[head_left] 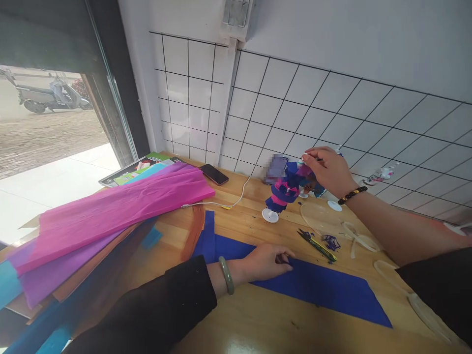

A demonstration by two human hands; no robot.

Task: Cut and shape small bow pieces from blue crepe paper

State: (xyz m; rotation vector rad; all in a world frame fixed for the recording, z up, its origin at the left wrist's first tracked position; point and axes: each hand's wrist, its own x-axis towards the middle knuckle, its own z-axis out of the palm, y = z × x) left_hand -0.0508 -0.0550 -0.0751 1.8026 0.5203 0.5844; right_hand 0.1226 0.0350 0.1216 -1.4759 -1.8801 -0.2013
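My right hand [326, 167] pinches the top of a small figure [285, 189] dressed in layers of blue and pink crepe paper. The figure leans a little on its round white stand [270, 215]. My left hand [271, 260] is low over a long sheet of dark blue crepe paper [332, 285]. Its fingers are curled together; what they hold, if anything, is hidden. Just beyond the blue sheet lies a yellow and black craft knife [317, 245], beside a little heap of dark blue paper scraps [331, 242].
Pink crepe paper [121, 211] tops a stack of coloured sheets on the left. A phone [214, 174] and a white cable [238, 196] lie near the tiled wall. Clear plastic strips [363, 241] are at the right, near another white stand [335, 205].
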